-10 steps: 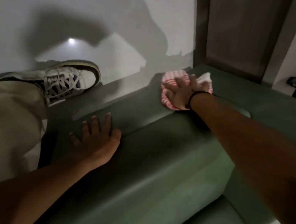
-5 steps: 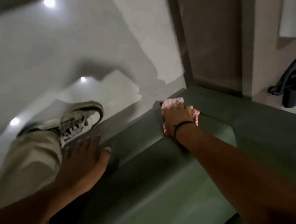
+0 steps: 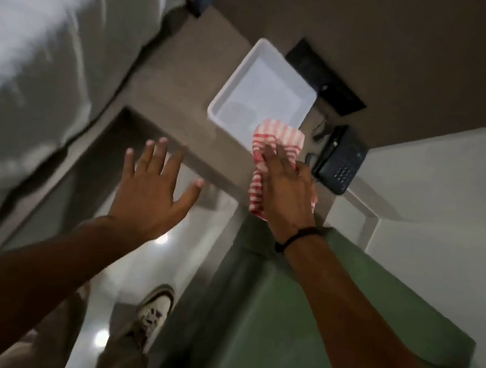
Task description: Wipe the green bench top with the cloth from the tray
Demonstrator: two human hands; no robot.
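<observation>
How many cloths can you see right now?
1. The red-and-white striped cloth is in the right hand, hanging over the near edge of the white tray. What shows of the tray's inside looks empty.

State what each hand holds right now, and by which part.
The right hand holds the red-and-white striped cloth around its bunched middle, both ends hanging free. The left hand holds nothing, fingers spread.
</observation>
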